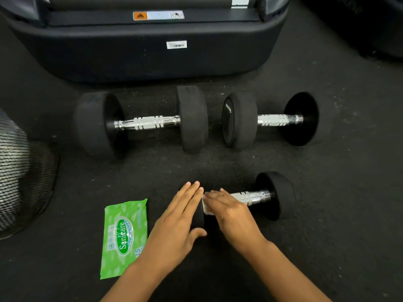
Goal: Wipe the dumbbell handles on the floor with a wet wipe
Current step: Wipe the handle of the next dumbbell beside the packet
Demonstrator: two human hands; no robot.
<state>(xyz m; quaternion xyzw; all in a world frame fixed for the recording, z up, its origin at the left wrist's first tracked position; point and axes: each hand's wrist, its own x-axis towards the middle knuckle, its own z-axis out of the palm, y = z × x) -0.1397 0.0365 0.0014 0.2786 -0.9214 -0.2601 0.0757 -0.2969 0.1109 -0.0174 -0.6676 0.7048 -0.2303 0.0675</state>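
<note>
- 3 dumbbells lying on the dark floor (327, 214); nearest dumbbell (274, 196) being worked at present, close to the body and right of centre.
- Wiping its chrome handle (250, 197) with the white wet wipe (206, 207), right hand (229, 211) lying over wipe and bar at the left end of the handle.
- Right fingers reaching forward across the bar; whether wrapping under it or just pressing from above, impossible to tell from here.
- Left hand (181, 216) resting flat on the near weight head, fingers straight and together, thumb hooking the head's lower edge, holding nothing else, steadying against rolling.
- Judging the job as early: only the left part of this handle being covered, knurled bands toward the right head showing bare.
- Doing it well, likely: keeping the left palm pressing down, closing the wipe round the bar, sliding toward the right head while twisting, so reaching the underside and the grooves.
- Watching for the wipe bunching at the ridged rings, and for the dumbbell rolling if pressure slackens.
- Waiting farther off, side by side: left dumbbell (139, 123) and right dumbbell (270, 119), handles uncovered, apparently needing the same treatment.
- Lying just left of the left forearm: green wipe packet (123, 234), handy for a fresh sheet.
- Beyond, a black machine base (152, 51); at the far left edge, a mesh fan guard (19, 171).
</note>
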